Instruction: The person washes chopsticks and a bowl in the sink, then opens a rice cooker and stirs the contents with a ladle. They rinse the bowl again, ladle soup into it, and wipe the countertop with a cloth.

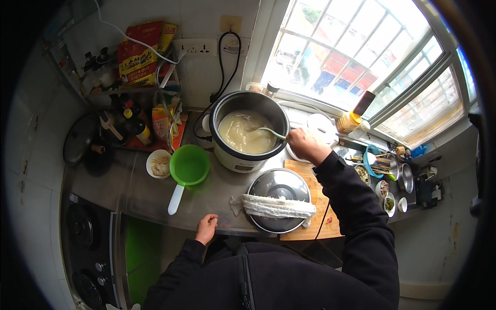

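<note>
My right hand [304, 144] grips the handle of a pale ladle [271, 132], whose bowl end is sunk in a cloudy, whitish liquid [242, 135]. That liquid partly fills the dark inner pot of a rice cooker [228, 158]. Just in front of my body, by the counter's front edge, my left hand [206, 228] has its fingers curled, and nothing shows in it. A metal lid [277, 186] with a white cloth [277, 206] across it lies between me and the cooker, partly over a wooden cutting board [319, 197].
Left of the cooker stand a green dipper [189, 164] and a white bowl of pale food [159, 168]. A black cord [239, 50] runs from the wall to behind the cooker. Small bowls [389, 203] sit at right. The stove [89, 252] is at lower left.
</note>
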`<state>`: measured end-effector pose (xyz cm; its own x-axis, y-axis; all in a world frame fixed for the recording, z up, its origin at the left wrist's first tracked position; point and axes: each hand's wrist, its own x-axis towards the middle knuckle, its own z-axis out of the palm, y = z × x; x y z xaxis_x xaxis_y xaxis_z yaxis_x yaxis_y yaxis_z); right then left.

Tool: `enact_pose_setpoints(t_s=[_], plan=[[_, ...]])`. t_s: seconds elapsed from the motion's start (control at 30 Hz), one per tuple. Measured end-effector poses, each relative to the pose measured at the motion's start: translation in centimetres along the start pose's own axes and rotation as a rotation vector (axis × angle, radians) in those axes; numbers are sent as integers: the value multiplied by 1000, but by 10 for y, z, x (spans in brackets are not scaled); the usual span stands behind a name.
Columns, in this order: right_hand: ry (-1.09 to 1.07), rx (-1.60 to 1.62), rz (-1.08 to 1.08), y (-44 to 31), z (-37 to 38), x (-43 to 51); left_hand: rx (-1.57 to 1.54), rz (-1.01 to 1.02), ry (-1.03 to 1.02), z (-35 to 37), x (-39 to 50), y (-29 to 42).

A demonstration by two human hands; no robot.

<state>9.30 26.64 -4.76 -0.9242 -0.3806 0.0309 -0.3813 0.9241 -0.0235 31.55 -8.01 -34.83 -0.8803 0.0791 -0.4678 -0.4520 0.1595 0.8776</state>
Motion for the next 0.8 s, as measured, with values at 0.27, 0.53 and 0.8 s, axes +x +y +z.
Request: enact_pose_setpoints(t_s=[0.27,0.53,0.8], plan=[[-584,215,177,-48,-44,32,-58,19,54,3,-3,-3],[-418,595,263,-40,16,54,-30,48,55,0,-5,-2],[142,-4,103,-26,47,46,-43,14,60,-4,-7,-3]])
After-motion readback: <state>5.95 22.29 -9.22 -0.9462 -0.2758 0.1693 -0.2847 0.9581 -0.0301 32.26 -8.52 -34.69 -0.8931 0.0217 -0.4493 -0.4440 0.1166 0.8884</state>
